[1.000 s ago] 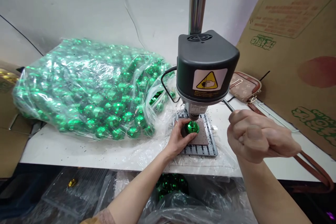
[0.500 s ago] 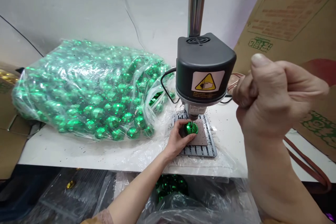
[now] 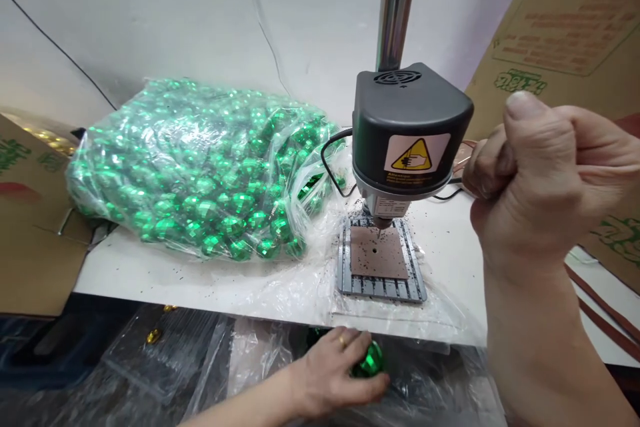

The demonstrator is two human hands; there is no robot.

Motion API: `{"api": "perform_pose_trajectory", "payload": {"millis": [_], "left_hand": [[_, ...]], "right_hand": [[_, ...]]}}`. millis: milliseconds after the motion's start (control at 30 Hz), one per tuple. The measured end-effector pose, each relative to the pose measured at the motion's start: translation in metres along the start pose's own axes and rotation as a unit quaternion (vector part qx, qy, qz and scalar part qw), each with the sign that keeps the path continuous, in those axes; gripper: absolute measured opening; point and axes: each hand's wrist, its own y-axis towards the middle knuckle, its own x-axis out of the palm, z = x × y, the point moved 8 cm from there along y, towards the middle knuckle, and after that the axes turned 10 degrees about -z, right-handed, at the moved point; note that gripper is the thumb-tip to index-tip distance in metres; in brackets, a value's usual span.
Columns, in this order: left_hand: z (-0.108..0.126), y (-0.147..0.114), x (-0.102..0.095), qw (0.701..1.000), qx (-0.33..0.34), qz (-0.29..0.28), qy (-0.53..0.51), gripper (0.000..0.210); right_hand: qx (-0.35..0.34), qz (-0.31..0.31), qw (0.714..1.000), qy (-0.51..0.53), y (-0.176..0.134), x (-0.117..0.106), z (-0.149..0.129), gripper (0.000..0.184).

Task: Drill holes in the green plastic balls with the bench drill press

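Note:
A shiny green faceted ball (image 3: 371, 360) sits between the thumb and fingers of my left hand (image 3: 334, 363), below the table's front edge and over an open clear plastic bag (image 3: 440, 380). My right hand (image 3: 543, 180) is closed in a fist beside the black drill press head (image 3: 413, 127); whatever it grips is hidden. Under the head, a thin drill bit (image 3: 379, 233) points down at a brown board (image 3: 365, 267) with a small dark hole. The board lies on a grey slotted base plate (image 3: 345, 280), with dark shavings scattered around.
A large clear bag of green balls (image 3: 200, 173) lies on the white table (image 3: 145, 273), left of the drill press. Cardboard boxes stand at the right (image 3: 550, 33) and left (image 3: 40, 247). A metal column (image 3: 397, 7) rises behind the press head. Brown straps (image 3: 607, 313) lie at right.
My left hand has moved the green ball from the board under the drill down past the table's front edge. My right fist stays beside the press head. The view has shifted slightly.

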Motion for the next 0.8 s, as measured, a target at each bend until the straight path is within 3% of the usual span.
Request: {"api": "perform_pose_trajectory", "payload": {"millis": [100, 167, 233, 300, 333, 400, 500, 633, 800], "left_hand": [[0.006, -0.02, 0.018, 0.996, 0.014, -0.073, 0.043, 0.045], [-0.013, -0.009, -0.001, 0.999, 0.016, -0.045, 0.009, 0.041], [-0.056, 0.018, -0.042, 0.999, -0.036, 0.02, -0.005, 0.026], [-0.122, 0.049, -0.093, 0.979, -0.183, 0.087, 0.007, 0.031], [-0.156, 0.062, -0.116, 0.959, -0.269, 0.092, 0.02, 0.031], [-0.215, 0.081, -0.151, 0.907, -0.416, 0.048, 0.052, 0.022], [-0.262, 0.099, -0.184, 0.879, -0.471, 0.03, 0.064, 0.01], [-0.282, 0.104, -0.189, 0.873, -0.484, -0.002, 0.064, 0.018], [-0.271, 0.103, -0.195, 0.883, -0.465, 0.002, 0.058, 0.021]], "right_hand": [[0.0, 0.004, 1.0, -0.001, -0.001, 0.0, 0.0, 0.056], [0.001, 0.006, 1.0, -0.001, -0.001, -0.001, 0.001, 0.056], [-0.001, 0.007, 1.0, -0.002, -0.001, -0.002, 0.002, 0.055], [-0.006, 0.009, 1.0, -0.001, -0.001, -0.002, 0.002, 0.055], [-0.008, 0.009, 1.0, 0.001, 0.0, -0.002, 0.002, 0.056], [-0.013, 0.009, 1.0, 0.004, -0.001, -0.003, 0.002, 0.057], [-0.01, 0.009, 1.0, -0.003, -0.001, -0.003, 0.003, 0.057], [-0.012, 0.006, 1.0, -0.004, -0.002, -0.003, 0.003, 0.058], [-0.012, 0.004, 1.0, -0.006, -0.002, -0.003, 0.004, 0.06]]}}
